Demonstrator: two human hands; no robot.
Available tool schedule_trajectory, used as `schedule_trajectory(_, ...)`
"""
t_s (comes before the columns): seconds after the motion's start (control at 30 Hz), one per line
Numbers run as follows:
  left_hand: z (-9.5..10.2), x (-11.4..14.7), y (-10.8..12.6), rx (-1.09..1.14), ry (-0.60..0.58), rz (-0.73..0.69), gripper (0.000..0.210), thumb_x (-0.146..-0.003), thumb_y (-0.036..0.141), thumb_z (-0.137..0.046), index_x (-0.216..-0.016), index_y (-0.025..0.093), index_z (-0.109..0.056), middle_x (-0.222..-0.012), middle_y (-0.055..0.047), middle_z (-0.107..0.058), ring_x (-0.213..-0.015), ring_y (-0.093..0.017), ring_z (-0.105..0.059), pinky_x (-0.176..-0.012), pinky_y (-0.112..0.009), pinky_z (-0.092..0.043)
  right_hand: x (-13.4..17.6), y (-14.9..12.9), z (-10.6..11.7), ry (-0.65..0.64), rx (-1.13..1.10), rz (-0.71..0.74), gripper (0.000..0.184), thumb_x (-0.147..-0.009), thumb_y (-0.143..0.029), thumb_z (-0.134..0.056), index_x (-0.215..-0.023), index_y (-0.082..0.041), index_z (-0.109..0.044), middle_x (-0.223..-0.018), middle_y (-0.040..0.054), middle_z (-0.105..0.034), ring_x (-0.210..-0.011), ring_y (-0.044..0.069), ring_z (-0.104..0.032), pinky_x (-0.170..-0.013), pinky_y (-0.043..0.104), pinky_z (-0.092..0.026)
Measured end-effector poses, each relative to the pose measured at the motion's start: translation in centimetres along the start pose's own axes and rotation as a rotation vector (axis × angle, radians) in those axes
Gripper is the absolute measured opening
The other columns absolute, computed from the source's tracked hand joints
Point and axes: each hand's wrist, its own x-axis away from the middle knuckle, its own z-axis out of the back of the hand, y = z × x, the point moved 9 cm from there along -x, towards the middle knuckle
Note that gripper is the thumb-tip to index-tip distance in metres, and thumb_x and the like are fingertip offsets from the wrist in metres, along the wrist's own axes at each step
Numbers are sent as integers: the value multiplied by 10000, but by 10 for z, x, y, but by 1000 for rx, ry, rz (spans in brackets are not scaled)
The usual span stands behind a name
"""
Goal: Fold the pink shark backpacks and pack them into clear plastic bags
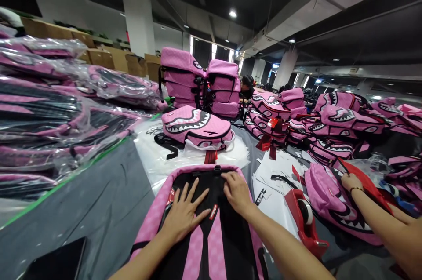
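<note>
A pink and black backpack [216, 245] lies in front of me with its strap side up, a small red label [213, 212] near its middle. My left hand [183, 215] rests flat on the black back panel, fingers spread. At the upper right of the same backpack, my right hand [238, 193] has its fingers bent and close together against the black panel by the pink edge; what lies under the fingertips is hidden. Just beyond sits another pink backpack [201, 126] with a shark-mouth print, on a pile of clear plastic bags [148, 143].
Plastic-wrapped backpacks [42, 113] are heaped at left, above a dark phone [54, 260]. At right are a red tape dispenser [301, 223], small snips [260, 196] and white papers [275, 165]. A co-worker's hand [351, 182] touches a shark-print backpack [329, 196]. Backpack stacks [183, 75] stand behind.
</note>
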Motion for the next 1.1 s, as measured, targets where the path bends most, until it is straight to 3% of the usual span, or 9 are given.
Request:
schedule_trajectory(0.07,-8,9,-2,7,28,-8,650,-902,712,-523,-1491,442,-468,-1664,-116,-346,-1489,-478,-350,-1150,-731,-307,-25,11,-5,-149,46,-23,380,-851,-68,-568,-1166,-228,-709,-1190,83,-705,-1076,225,-669,-930,360,-527)
schedule_trajectory(0.17,-10,14,-4,4,70,-18,671,-894,734,-519,-1506,475,-421,-1681,-85,-314,-1482,-473,-365,-1146,-727,-312,-66,26,-20,-398,100,-43,190,-842,-161,-629,-939,-250,-766,-957,38,-763,-881,217,-720,-789,314,-530)
schedule_trajectory(0.3,-10,17,-4,-23,153,-26,734,-871,749,-549,-1531,489,-360,-1717,-44,-219,-1476,-447,-378,-1177,-686,-272,-155,27,-25,-299,85,-78,270,-967,-240,-523,-1132,-236,-737,-1018,68,-771,-959,222,-713,-802,301,-505)
schedule_trajectory(0.47,0,23,1,-85,227,-44,805,-861,750,-566,-1570,464,-313,-1732,-43,-171,-1483,-421,-360,-1169,-633,-310,-230,-10,-107,-407,-3,-20,143,-943,-312,-669,-987,-217,-766,-893,20,-763,-816,162,-691,-727,231,-498)
schedule_trajectory(0.57,7,25,6,-137,248,-66,816,-876,741,-540,-1588,424,-299,-1731,-73,-164,-1489,-414,-339,-1136,-606,-351,-245,-10,-152,-420,37,-50,215,-923,-292,-701,-1100,-175,-735,-1104,100,-746,-981,226,-688,-805,278,-510)
schedule_trajectory(0.7,13,23,8,-130,231,-78,825,-889,728,-523,-1601,383,-290,-1729,-97,-153,-1478,-424,-341,-1121,-587,-355,-252,13,-187,-438,128,-79,320,-998,-303,-575,-1277,-163,-645,-1339,172,-652,-1223,269,-613,-967,342,-467)
schedule_trajectory(0.9,14,22,7,-107,208,-59,895,-840,679,-625,-1606,383,-270,-1727,-106,-151,-1483,-426,-324,-1104,-593,-362,-252,27,-195,-459,310,-101,457,-993,-398,-569,-1303,-66,-619,-1280,282,-656,-1204,367,-624,-967,474,-468)
schedule_trajectory(1.0,15,22,7,-82,228,-48,858,-857,696,-598,-1598,394,-290,-1727,-87,-164,-1478,-425,-334,-1107,-586,-364,-254,0,-191,-423,362,52,351,-1008,-278,-511,-1247,-63,-653,-1245,288,-658,-1197,360,-618,-990,480,-450)
schedule_trajectory(1.1,15,22,7,-102,240,-45,851,-856,719,-581,-1592,388,-310,-1722,-98,-181,-1470,-431,-344,-1080,-589,-393,-253,-41,-200,-442,328,330,306,-1016,-184,-465,-1255,-185,-656,-1308,159,-662,-1236,251,-586,-1075,396,-398)
